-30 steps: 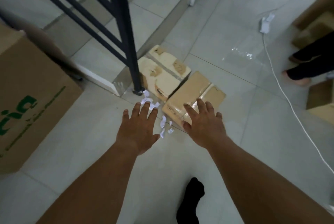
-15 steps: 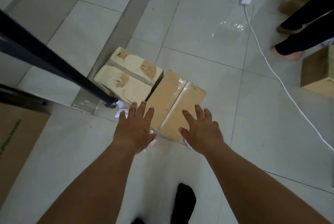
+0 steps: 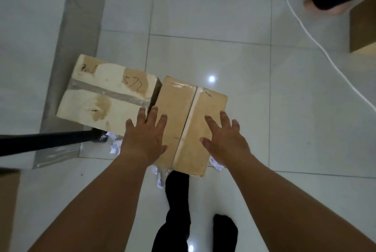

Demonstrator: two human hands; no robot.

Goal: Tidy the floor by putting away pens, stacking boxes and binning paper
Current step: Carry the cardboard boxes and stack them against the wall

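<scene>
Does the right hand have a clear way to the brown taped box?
Likely yes: the right hand is open, spread over the brown taped box with nothing between; the pale box lies at its other side.

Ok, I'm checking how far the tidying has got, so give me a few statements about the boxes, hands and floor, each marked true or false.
1. The left hand and the right hand are spread open over the brown box. True.
2. The pale box is stacked on the brown box. False: they lie side by side on the floor.
3. Paper scraps lie on the floor by the boxes' near edges. True.
4. The left hand holds a pen. False: it holds nothing, and no pen shows.
5. The white cable runs over the brown box. False: it lies on the floor to the right, apart from it.
</scene>
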